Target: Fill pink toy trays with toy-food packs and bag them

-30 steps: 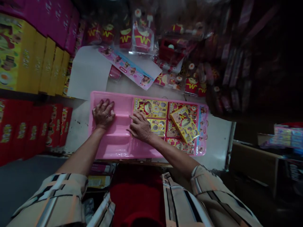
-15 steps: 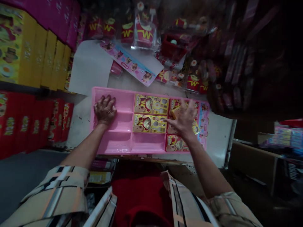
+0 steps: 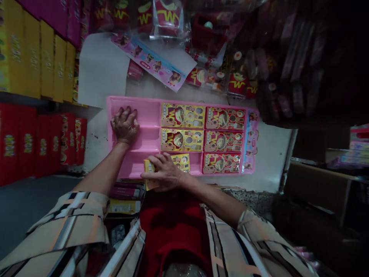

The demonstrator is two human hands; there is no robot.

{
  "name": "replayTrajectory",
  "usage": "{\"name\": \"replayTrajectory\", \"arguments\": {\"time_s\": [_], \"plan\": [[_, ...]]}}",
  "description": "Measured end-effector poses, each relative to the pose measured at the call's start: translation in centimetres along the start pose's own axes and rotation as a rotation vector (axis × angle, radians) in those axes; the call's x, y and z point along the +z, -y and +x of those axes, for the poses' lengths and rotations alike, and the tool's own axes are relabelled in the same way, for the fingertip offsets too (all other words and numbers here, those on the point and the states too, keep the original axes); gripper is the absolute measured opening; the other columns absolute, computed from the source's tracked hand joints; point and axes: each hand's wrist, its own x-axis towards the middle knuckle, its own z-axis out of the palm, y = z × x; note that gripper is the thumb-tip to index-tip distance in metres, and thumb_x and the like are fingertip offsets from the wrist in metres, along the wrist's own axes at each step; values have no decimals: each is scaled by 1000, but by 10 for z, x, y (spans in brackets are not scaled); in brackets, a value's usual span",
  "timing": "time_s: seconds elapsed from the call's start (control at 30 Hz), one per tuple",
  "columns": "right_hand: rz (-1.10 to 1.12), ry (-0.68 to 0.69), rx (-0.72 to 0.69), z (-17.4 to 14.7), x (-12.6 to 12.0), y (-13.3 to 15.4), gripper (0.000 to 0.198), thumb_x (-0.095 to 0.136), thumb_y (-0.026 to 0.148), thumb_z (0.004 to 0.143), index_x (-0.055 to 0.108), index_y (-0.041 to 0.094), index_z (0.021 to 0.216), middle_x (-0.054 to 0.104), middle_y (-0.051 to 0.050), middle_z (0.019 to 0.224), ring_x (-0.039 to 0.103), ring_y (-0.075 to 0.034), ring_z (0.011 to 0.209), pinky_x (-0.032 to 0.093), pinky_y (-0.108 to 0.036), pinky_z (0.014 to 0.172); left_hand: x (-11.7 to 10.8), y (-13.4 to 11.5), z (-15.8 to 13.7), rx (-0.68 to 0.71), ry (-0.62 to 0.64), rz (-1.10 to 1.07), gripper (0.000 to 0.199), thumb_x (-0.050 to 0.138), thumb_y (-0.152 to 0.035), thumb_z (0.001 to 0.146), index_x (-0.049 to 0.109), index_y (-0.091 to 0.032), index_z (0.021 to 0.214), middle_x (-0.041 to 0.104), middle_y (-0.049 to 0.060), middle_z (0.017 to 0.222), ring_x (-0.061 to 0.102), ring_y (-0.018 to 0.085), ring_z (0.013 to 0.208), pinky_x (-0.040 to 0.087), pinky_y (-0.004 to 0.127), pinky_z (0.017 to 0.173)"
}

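Observation:
A pink plastic tray (image 3: 138, 100) with several compartments lies across the table. My right hand (image 3: 167, 173) grips a small yellow toy box (image 3: 181, 161), tilted over the front middle compartment and overhanging the tray's near edge. Behind it, two yellow boxes (image 3: 182, 115) fill the other middle compartments. Three red boxes (image 3: 221, 141) sit in the right column, beside a printed card strip (image 3: 250, 142) at the tray's right end. My left hand (image 3: 125, 125) lies on the left column, over the tray's dividers, fingers bent but apart, holding nothing.
Yellow boxes (image 3: 47, 61) stand in a row at the left, with red boxes (image 3: 43, 142) below. Behind the tray lie a white sheet (image 3: 102, 73), a printed card (image 3: 152, 61) and bagged toys (image 3: 167, 19). An open cardboard carton (image 3: 314, 192) stands at the right.
My right hand has moved left and toward me with the yellow box, from over the red boxes to the front middle compartment. My left hand stays on the tray. The view has shifted slightly.

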Motion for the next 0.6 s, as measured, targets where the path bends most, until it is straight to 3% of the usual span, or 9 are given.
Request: {"name": "replayTrajectory", "arguments": {"time_s": [0.1,0.23,0.37,0.47,0.53,0.6], "plan": [[26,15,-25,-8,16,-32,60,69,63,83,63,34,134,42,-16,150,35,-39,133,26,-59,108,2,4,0,-2,-10,2,45,53,-23,94,64,-26,137,54,2,153,36,26,147,20,49,119],[16,84,-38,-35,3,-64,57,70,62,84,63,34,133,43,-12,154,33,-35,143,22,-59,117,-1,3,1,-48,15,-34,47,53,-24,93,64,-25,138,54,4,153,35,28,147,19,52,119],[-12,44,150,-25,-4,-49,53,71,66,81,69,27,118,44,-12,156,21,-34,155,12,-61,125,-6,-4,3,-103,47,-61,49,52,-25,91,63,-24,139,54,7,153,36,31,148,19,53,120],[-25,-87,307,-6,7,-29,29,63,44,94,71,20,107,47,-15,156,21,-32,156,15,-60,128,-6,-4,2,-99,37,-28,52,51,-25,90,62,-26,141,52,7,155,35,32,149,21,54,120],[-35,-131,337,-1,19,-24,28,56,27,97,68,20,120,40,-14,162,22,-31,157,17,-61,128,-7,-3,1,-80,40,17,53,48,-26,92,60,-27,143,50,5,157,35,32,150,23,55,119],[-51,-152,371,-2,32,-26,45,55,24,96,58,26,141,35,-11,165,23,-32,157,21,-65,126,-8,-1,-2,-63,55,69,53,45,-27,93,58,-29,145,48,3,158,35,30,150,27,54,118]]}}
